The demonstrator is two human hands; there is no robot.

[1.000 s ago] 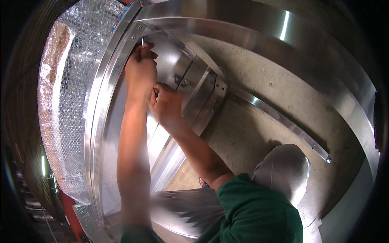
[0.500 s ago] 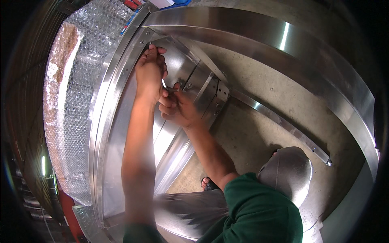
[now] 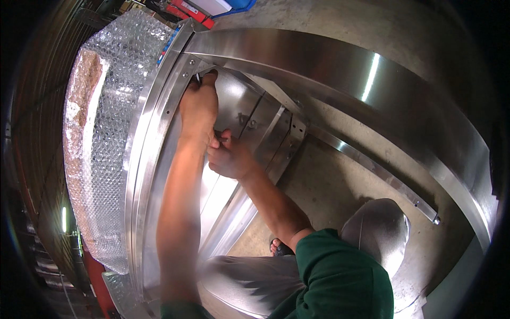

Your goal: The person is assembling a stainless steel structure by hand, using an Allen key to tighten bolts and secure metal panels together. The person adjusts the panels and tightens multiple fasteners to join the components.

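Observation:
My left hand (image 3: 198, 109) reaches up to the inner corner of a stainless steel frame (image 3: 154, 118), beside its bracket with bolt heads. Its fingers are curled at the corner, and a bit of shiny metal shows at the tips; what they hold is mostly hidden. Just below my left wrist, my right hand (image 3: 231, 158) is closed, thumb and fingers pinching a small dark metal piece (image 3: 221, 139) whose kind I cannot make out. Behind both hands lies a shiny steel panel (image 3: 231, 95) with seams and bolts.
A wide curved steel band (image 3: 329, 64) arcs across the back and right. A thin steel bar (image 3: 380, 173) sticks out over the concrete floor (image 3: 319, 186). Bubble wrap (image 3: 114, 138) covers a long piece at left. Red and blue items (image 3: 188, 11) stand at the far end.
Both hands have come slightly lower in the picture, as has the frame, through a shift of view. My right hand has turned, and the bright rod seen between the hands no longer shows.

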